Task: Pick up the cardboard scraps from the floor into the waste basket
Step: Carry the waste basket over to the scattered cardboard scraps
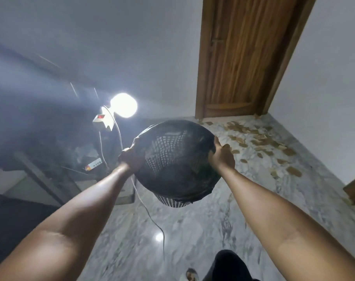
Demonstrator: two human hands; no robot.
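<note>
Basket (175, 159) in both my hands, held up off the floor at the centre of the frame, its mouth tipped toward me. My left hand (130, 160) is closed on the rim at the left, my right hand (222, 157) closed on the rim at the right. It is a plastic mesh waste basket lined with a thin dark bag; I judge it light and fairly stiff, though the rim may flex a little, so gripping the rim on opposite sides suits it. The bag looks slick and loose, and could slip off the edge if I pinch only the film.

Cardboard scraps (259, 142) lie scattered on the marble floor (193, 230) at the right of the frame, near the wooden door (239, 57). They look small, flat and weightless; flat pieces on polished stone may need a fingernail under an edge.

Glare from the lamp (124, 105) washes out the left of the frame, and the dark things there are hard to make out. A white cable (150, 216) trails across the floor below the basket. I cannot see whether the basket holds anything at the bottom.
</note>
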